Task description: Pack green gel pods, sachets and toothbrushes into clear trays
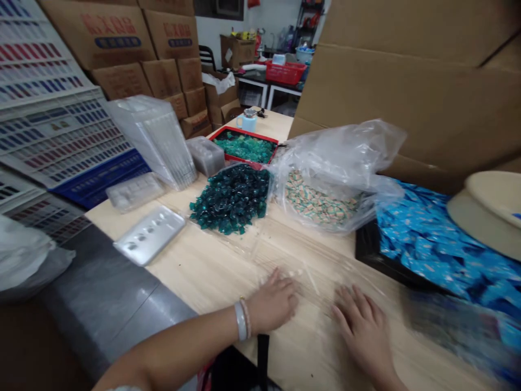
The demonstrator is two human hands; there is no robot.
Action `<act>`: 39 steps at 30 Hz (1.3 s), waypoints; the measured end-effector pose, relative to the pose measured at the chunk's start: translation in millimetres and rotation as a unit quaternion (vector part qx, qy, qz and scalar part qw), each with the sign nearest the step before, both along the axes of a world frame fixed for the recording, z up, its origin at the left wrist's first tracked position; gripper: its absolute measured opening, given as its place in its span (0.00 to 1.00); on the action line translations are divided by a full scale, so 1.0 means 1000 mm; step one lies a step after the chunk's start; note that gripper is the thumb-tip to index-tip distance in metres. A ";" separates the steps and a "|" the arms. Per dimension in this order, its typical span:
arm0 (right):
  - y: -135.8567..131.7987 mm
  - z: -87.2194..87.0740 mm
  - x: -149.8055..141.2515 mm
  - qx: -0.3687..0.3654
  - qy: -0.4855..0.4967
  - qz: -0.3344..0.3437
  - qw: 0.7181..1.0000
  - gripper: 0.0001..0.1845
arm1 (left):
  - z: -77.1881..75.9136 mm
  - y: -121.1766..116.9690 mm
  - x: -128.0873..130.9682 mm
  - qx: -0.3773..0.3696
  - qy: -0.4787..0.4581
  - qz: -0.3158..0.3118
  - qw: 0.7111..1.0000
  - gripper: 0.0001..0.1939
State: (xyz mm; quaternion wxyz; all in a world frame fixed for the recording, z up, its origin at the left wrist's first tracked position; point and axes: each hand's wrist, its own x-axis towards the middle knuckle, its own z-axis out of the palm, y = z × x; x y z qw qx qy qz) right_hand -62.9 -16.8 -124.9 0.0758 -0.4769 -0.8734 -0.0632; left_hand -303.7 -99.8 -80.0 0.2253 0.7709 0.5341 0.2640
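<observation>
My left hand (273, 301) is low over the wooden table, its fingers curled at the near left side of a thin clear plastic piece (311, 277). Blur hides whether the plastic is a sheet or a tray. On its right side lies my right hand (364, 326), fingers spread, palm down. Beyond my left hand is a heap of dark teal wrapped pieces (236, 195). A large clear bag (342, 157) behind the plastic contains small beige and green packets (317, 201).
A black box (368, 244) of blue packets (431, 239) stands right, beside a cream tub (488, 212). Left are a silvery moulded tray (150, 234), stacked clear trays (157, 141) and plastic crates (69, 130). Farther back are a red-rimmed tray (246, 145) and a blue mug (247, 120).
</observation>
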 end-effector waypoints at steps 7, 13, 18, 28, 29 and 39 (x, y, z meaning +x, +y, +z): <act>0.033 0.029 -0.048 0.000 0.149 0.091 0.985 0.30 | 0.038 -0.072 -0.212 -0.056 0.187 0.433 0.880 0.15; -0.018 0.057 -0.233 -0.209 0.222 0.391 0.868 0.18 | 0.021 -0.125 -0.290 -0.218 0.193 0.462 0.838 0.16; -0.067 0.053 -0.332 -0.279 0.169 0.502 0.801 0.16 | 0.013 -0.128 -0.287 -0.194 0.183 0.455 0.850 0.15; -0.092 0.037 -0.380 -0.212 0.114 0.479 0.844 0.20 | 0.009 -0.125 -0.270 -0.144 0.254 0.446 0.846 0.09; -0.095 0.038 -0.382 -0.200 0.114 0.470 0.852 0.21 | 0.009 -0.122 -0.265 -0.140 0.263 0.444 0.845 0.09; -0.094 0.059 -0.365 -0.035 0.286 0.448 0.846 0.27 | 0.076 -0.116 -0.228 0.039 0.142 0.446 0.883 0.07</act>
